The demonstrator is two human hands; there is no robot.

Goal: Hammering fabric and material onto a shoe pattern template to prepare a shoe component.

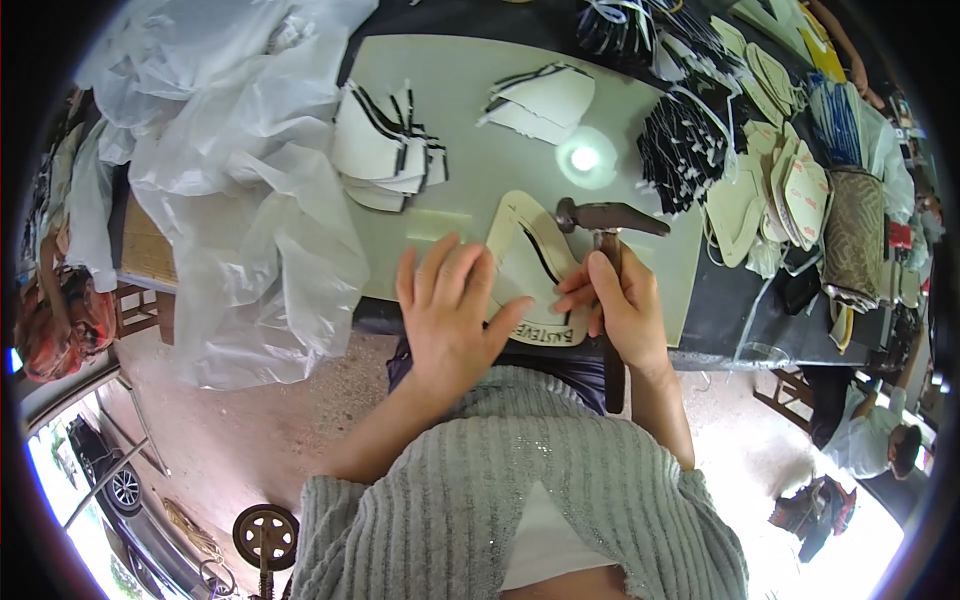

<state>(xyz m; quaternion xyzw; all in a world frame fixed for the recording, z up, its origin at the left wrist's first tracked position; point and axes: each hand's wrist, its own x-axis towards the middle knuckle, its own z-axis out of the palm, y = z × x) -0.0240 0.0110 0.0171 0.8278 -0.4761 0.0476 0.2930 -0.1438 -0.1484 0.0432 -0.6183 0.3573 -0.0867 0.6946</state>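
Speckled floor [325, 370] around a black table [720, 318]
Off the table's near left side are a wheel [266, 537] and, farther out, a car [150, 530]; off its near right, a stool [785, 400] and white glare [745, 480].

plastic sheeting [255, 200], left | car [140, 530], lower left | spoked wheel [266, 537] | patterned roll [853, 235], right

The worn sweater [430, 500] is grey, ribbed and faintly sparkly

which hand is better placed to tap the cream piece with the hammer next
Probably the right: the right hand already holds the hammer, right beside the cream piece. The left hand is open, no tool in it, its thumb over the piece.
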